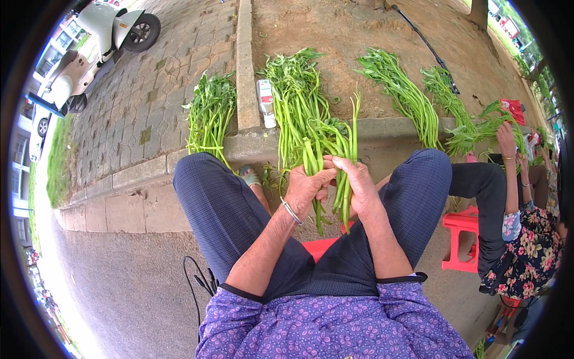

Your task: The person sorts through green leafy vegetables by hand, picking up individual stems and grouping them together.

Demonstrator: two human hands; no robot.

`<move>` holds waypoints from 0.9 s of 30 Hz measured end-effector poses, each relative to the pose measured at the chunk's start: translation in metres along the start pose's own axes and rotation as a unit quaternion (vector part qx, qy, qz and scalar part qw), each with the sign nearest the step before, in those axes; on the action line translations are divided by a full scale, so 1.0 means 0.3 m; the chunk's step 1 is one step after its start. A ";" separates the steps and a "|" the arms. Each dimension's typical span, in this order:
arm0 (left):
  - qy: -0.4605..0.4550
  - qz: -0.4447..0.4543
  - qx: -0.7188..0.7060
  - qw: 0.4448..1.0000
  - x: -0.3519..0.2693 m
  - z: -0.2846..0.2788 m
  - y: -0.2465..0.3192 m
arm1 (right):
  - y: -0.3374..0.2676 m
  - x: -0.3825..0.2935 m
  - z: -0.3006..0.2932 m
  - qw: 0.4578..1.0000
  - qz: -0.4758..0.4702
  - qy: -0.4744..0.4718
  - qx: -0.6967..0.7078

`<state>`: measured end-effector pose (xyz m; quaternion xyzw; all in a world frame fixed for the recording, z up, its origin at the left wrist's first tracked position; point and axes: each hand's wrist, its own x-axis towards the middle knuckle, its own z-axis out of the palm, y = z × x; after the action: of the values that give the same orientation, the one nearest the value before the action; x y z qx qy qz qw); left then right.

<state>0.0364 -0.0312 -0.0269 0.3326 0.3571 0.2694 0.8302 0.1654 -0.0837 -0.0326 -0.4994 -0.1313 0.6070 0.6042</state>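
Note:
My left hand (306, 186), with a silver bangle at its wrist, is closed around thick green stems of a leafy vegetable. Close beside it, my right hand (356, 181) grips more of the stems (345, 197), whose ends hang down between my knees. The fingers of both hands nearly meet, and the stems partly hide them. Just beyond my hands a large heap of leafy green stems (291, 103) lies on the kerb and soil. A smaller bunch (210, 112) is to its left on the paving, and another long bunch (406, 98) lies to the right.
A plastic bottle (266, 103) lies by the large heap. Farther right are one more bunch (448, 96), a black pole (423, 40) and a red stool (462, 238). A person in a floral top (529, 251) sits close on the right, handling greens. Black cables (197, 278) hang at my left.

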 end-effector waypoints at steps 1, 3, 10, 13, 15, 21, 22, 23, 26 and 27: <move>0.005 0.006 0.014 1.000 0.002 0.003 -0.004 | 0.006 0.003 -0.005 1.000 -0.002 -0.002 -0.004; 0.004 0.020 0.031 0.999 0.006 -0.002 -0.014 | 0.015 0.009 -0.007 1.000 -0.006 -0.006 -0.011; 0.021 0.039 0.039 0.998 0.014 -0.007 -0.019 | 0.005 -0.005 0.009 1.000 0.007 -0.025 -0.015; 0.036 0.031 0.010 0.999 0.007 -0.001 0.001 | -0.006 -0.007 0.011 0.999 0.016 -0.040 0.017; 0.034 0.016 -0.019 0.999 0.007 -0.010 0.013 | -0.005 -0.001 0.012 0.999 0.002 -0.005 0.040; 0.000 -0.021 -0.060 0.998 0.015 -0.051 0.020 | -0.023 0.000 -0.011 0.999 -0.016 0.008 0.035; 0.010 -0.013 -0.048 0.999 0.014 -0.051 0.024 | -0.026 -0.001 -0.022 0.999 -0.013 0.016 0.033; 0.021 -0.006 -0.036 0.999 0.014 -0.053 0.031 | -0.029 -0.001 -0.028 0.999 -0.011 0.025 0.032; 0.049 0.037 -0.050 0.997 0.032 -0.070 0.030 | -0.044 0.000 -0.028 0.998 -0.002 0.014 0.060; 0.058 0.055 -0.063 0.995 0.039 -0.073 0.033 | -0.049 -0.003 -0.027 0.998 0.003 0.006 0.067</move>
<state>0.0245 -0.0089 -0.0359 0.2828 0.3680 0.3552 0.8115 0.1803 -0.0845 -0.0247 -0.4619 -0.0858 0.6132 0.6350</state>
